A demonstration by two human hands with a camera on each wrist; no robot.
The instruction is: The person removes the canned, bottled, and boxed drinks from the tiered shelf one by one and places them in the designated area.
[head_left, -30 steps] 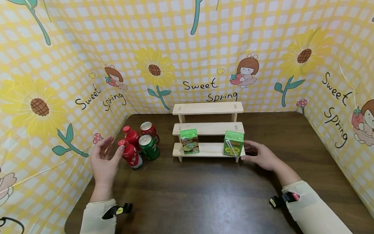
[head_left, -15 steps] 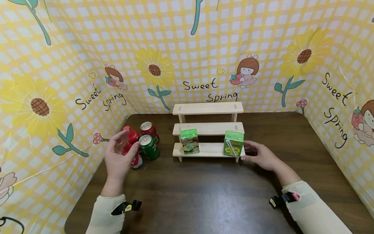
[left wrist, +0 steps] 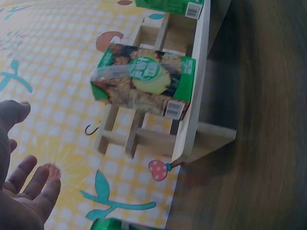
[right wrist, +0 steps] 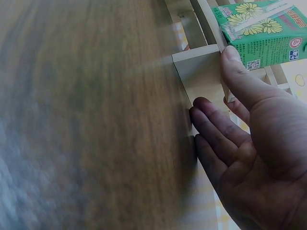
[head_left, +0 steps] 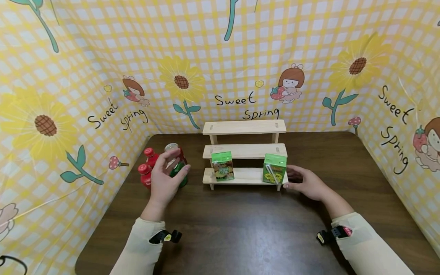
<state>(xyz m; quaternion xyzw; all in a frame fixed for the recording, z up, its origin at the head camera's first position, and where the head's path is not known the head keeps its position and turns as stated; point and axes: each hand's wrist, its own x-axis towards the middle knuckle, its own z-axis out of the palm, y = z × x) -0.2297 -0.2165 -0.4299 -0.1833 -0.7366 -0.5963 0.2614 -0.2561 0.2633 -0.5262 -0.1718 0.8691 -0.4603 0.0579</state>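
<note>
My left hand (head_left: 166,179) hovers by the green soda can (head_left: 183,178), hiding much of it, with thumb and fingers spread apart. In the left wrist view nothing sits between those fingers; the can's green edge (left wrist: 108,224) shows at the bottom. Beside it are two red bottles (head_left: 145,175) and a dark red can (head_left: 172,147), partly covered by the hand. My right hand (head_left: 307,184) holds the right end of the wooden tiered stand (head_left: 245,149). Its thumb (right wrist: 232,57) lies against the lowest shelf's front corner, the fingers round the end.
Two green drink cartons stand on the lowest shelf: one with a brown picture (head_left: 222,167) at left, one with yellow flowers (head_left: 275,168) and a straw at right. The brown table (head_left: 233,233) is enclosed by yellow checked cloth (head_left: 240,57).
My left hand has moved right, past the red bottles to the green can, uncovering the bottles and partly covering both cans. The right hand stays at the stand's end.
</note>
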